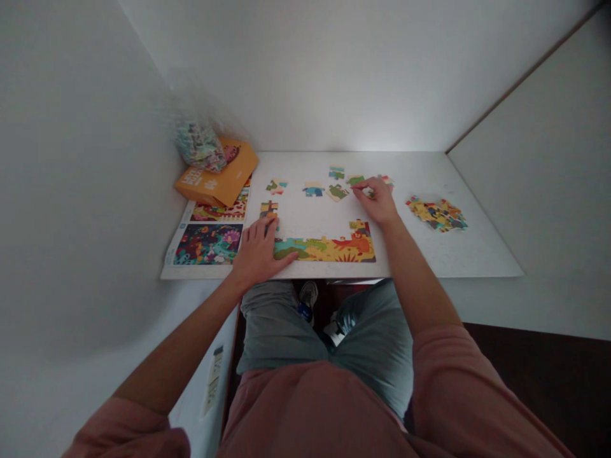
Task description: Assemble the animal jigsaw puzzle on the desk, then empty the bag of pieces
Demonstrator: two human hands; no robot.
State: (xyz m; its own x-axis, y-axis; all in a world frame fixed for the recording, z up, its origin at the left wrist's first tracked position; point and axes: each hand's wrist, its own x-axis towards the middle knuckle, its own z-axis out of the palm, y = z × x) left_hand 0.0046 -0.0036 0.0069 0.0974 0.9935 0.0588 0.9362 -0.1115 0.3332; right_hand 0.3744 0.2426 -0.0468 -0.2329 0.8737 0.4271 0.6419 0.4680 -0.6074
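Several loose puzzle pieces lie on the far side of the white table, beyond a joined border that runs along the near side and turns away at both ends; a heap of pieces sits to the right. From here I see the left hand spread over the border's left end, its grip open and resting flat. The right hand is among the far pieces, thumb and finger close together; I can't tell whether that grip has a piece in it. The pieces look like light, stiff card, best pinched by opposite edges, since the smooth printed faces may skid and the narrow tabs could bend. The border would probably part at its seams if lifted by one end, so flat, spread support suits it.
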